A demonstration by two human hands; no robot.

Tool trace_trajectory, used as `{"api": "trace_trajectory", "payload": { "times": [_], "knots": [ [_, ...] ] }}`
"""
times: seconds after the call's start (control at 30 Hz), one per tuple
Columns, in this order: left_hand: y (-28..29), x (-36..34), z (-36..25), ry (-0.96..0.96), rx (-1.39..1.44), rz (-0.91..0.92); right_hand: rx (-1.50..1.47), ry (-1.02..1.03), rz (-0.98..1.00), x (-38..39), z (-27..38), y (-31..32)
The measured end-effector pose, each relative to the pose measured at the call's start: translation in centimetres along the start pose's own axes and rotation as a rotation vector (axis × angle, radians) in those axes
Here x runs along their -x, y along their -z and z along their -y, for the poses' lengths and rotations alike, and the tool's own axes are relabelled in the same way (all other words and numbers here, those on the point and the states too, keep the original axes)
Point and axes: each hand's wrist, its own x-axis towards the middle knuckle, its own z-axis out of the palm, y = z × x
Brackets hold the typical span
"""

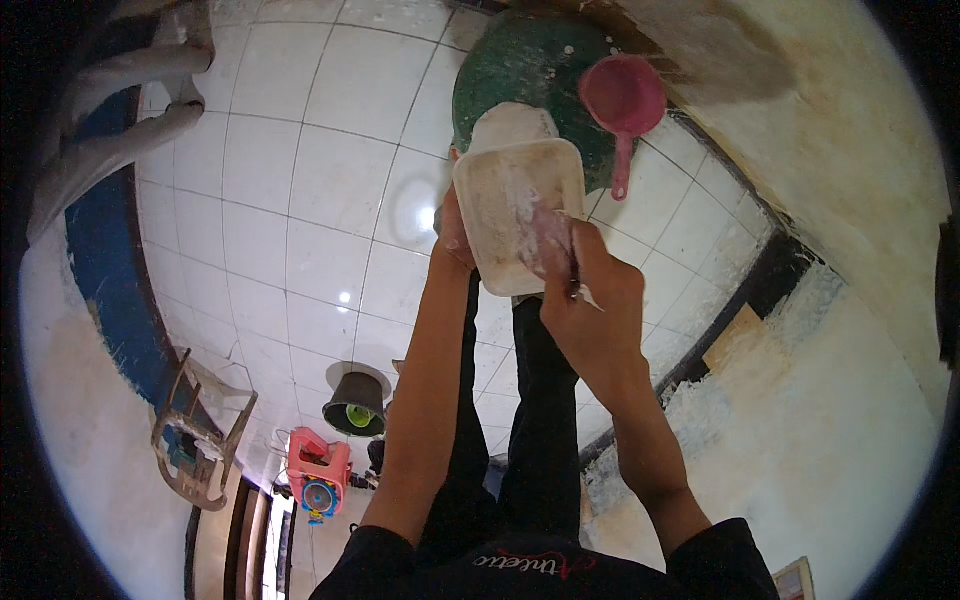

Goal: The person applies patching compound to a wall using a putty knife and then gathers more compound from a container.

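Observation:
My left hand (pixel 457 225) grips the left side of a white, rectangular plastic tub (pixel 480 215), holding it tilted in front of me above the floor. White paste is smeared inside it. My right hand (pixel 600 300) is closed at the tub's near right corner, around a pinkish, flat-looking piece coated in white paste (pixel 548 240). Its far end reaches into the tub; blur and my fingers hide its exact kind. Just beyond the tub, a whitish rounded thing (pixel 515 122) sits on a green round surface (pixel 510 60), partly covered by the tub.
A pink dipper (pixel 622 90) lies on the green surface's right side. Tiled floor (pixel 330 170) spreads left. Lower left are a dark bucket (pixel 355 402), a pink plastic toy-like item (pixel 318 462) and a chair (pixel 205 440). Grey chair legs (pixel 140 135) stand upper left. Patchy walls (pixel 800 400) border the right.

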Motion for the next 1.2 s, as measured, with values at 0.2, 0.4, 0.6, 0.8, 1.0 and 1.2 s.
{"api": "trace_trajectory", "payload": {
  "times": [0.2, 0.4, 0.6, 0.8, 1.0, 1.2],
  "knots": [
    [1.1, 0.3, 0.0, -0.008, -0.090, -0.115, -0.413, -0.163, -0.134, 1.2, -2.0, 1.1],
    [14.9, 3.4, -3.6, -0.170, -0.061, -0.065, -0.751, -0.355, -0.171, 1.4, -8.3, -1.9],
    [15.4, 9.3, -6.1, -0.134, -0.193, -0.270, -0.874, -0.436, -0.287, -5.6, -21.9, -15.7],
    [16.8, 14.4, -4.9, -0.021, -0.044, -0.227, -0.376, -0.255, -0.450, -11.4, -20.6, -20.7],
    [19.5, 16.2, -2.8, -0.014, 0.109, -0.272, -0.878, -0.629, -0.392, -12.1, -14.3, -18.2],
    [14.1, 14.3, -2.7, 0.054, 0.189, -0.316, -1.157, -0.633, -0.431, -11.8, -19.4, -20.8]
  ]
}}
